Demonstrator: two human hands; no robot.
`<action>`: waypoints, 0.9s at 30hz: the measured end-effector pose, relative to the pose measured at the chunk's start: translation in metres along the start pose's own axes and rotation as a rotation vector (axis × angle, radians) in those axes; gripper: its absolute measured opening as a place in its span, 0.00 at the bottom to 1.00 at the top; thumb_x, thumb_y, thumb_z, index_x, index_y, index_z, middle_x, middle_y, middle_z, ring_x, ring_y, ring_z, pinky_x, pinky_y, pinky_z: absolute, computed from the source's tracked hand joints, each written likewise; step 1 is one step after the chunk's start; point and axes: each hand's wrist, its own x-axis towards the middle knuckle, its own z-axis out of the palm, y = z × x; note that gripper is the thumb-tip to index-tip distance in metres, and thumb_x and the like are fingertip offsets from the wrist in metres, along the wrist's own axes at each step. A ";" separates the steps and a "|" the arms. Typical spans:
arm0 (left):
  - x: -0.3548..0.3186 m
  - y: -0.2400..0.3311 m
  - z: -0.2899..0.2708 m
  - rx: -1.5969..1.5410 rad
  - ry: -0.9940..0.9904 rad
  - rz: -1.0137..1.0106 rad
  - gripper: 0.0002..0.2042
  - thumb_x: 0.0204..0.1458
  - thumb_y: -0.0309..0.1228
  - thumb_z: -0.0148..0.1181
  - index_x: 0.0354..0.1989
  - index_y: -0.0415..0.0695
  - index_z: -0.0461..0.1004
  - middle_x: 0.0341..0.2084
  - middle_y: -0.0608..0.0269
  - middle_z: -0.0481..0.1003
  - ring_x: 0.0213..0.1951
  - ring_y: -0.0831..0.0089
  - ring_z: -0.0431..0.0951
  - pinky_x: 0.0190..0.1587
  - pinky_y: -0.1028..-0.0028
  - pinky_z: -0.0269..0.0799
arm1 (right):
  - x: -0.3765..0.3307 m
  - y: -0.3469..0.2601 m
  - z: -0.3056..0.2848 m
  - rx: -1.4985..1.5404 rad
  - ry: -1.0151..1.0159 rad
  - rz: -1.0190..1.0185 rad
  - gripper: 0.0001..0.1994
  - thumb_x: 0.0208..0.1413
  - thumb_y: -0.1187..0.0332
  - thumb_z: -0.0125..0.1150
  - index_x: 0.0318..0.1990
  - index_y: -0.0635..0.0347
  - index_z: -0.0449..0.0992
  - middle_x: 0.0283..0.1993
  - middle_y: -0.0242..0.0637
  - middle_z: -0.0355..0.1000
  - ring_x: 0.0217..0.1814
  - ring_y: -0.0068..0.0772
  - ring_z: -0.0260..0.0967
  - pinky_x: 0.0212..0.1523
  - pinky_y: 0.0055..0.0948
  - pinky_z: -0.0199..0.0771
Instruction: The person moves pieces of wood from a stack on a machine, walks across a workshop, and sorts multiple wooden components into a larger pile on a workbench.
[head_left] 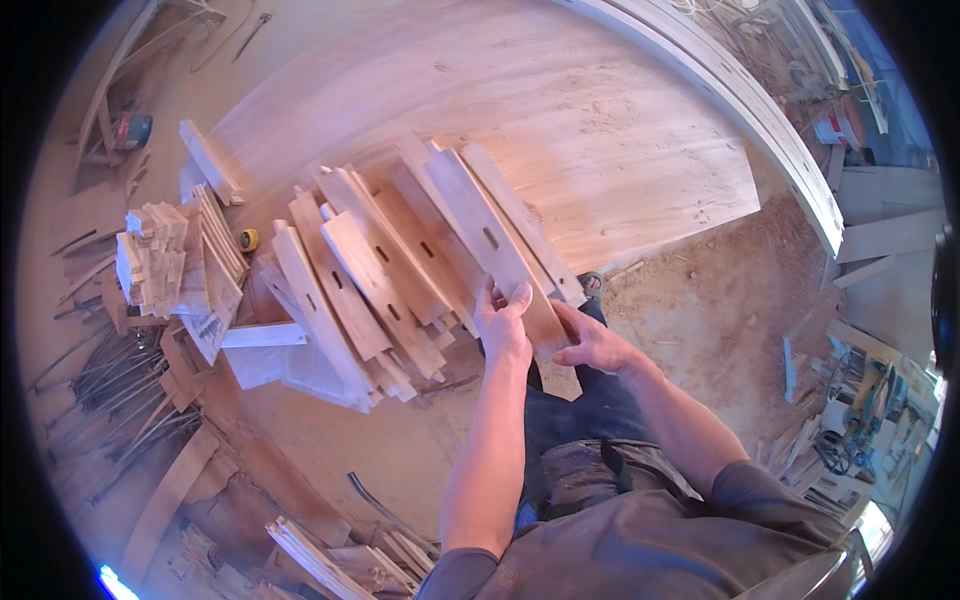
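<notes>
A flat wooden board with a slot cut through it slants from the far left down toward my body. My left hand grips its left edge near the close end, thumb on top. On the opposite edge of that end, my right hand is closed round the board, its fingertips partly hidden beneath. Just left of it lie several similar slotted boards in an uneven, overlapping row. One narrower board rests along the right side of the held one.
A broad wooden sheet spreads behind the boards. Stacked wood pieces and a yellow tape measure are at the left, above a heap of thin rods. A long pale beam curves along the right; tools lie lower right.
</notes>
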 end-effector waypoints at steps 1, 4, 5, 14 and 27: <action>0.000 -0.011 0.018 -0.017 0.048 -0.005 0.29 0.55 0.18 0.65 0.67 0.34 0.66 0.46 0.63 0.78 0.48 0.74 0.76 0.54 0.74 0.72 | 0.000 -0.008 -0.008 -0.019 0.044 0.090 0.37 0.43 0.79 0.67 0.67 0.64 0.67 0.52 0.37 0.75 0.55 0.31 0.73 0.55 0.31 0.74; 0.004 -0.032 0.062 0.092 0.036 -0.029 0.29 0.57 0.16 0.62 0.69 0.31 0.64 0.50 0.59 0.78 0.49 0.75 0.77 0.54 0.76 0.71 | 0.002 -0.012 -0.041 0.054 0.155 0.272 0.38 0.40 0.81 0.65 0.67 0.66 0.67 0.55 0.37 0.74 0.59 0.30 0.70 0.60 0.31 0.70; 0.004 -0.038 0.073 0.101 0.011 -0.031 0.28 0.57 0.16 0.60 0.69 0.31 0.64 0.51 0.58 0.77 0.49 0.74 0.77 0.54 0.75 0.71 | 0.003 -0.004 -0.056 0.127 0.180 0.228 0.38 0.39 0.81 0.65 0.66 0.66 0.68 0.55 0.37 0.74 0.58 0.30 0.70 0.59 0.31 0.70; 0.025 -0.052 0.067 1.010 0.292 0.480 0.32 0.56 0.24 0.65 0.68 0.29 0.60 0.60 0.40 0.67 0.62 0.49 0.66 0.67 0.55 0.61 | 0.014 0.038 -0.190 0.442 0.298 0.019 0.39 0.35 0.82 0.63 0.64 0.64 0.70 0.47 0.31 0.73 0.45 0.27 0.70 0.47 0.25 0.71; 0.077 0.004 0.030 1.194 0.340 0.264 0.48 0.49 0.30 0.72 0.75 0.35 0.47 0.68 0.36 0.55 0.69 0.46 0.59 0.70 0.53 0.58 | -0.018 0.093 -0.208 -0.075 0.982 0.167 0.37 0.49 0.75 0.66 0.70 0.67 0.63 0.57 0.48 0.73 0.56 0.38 0.72 0.54 0.31 0.74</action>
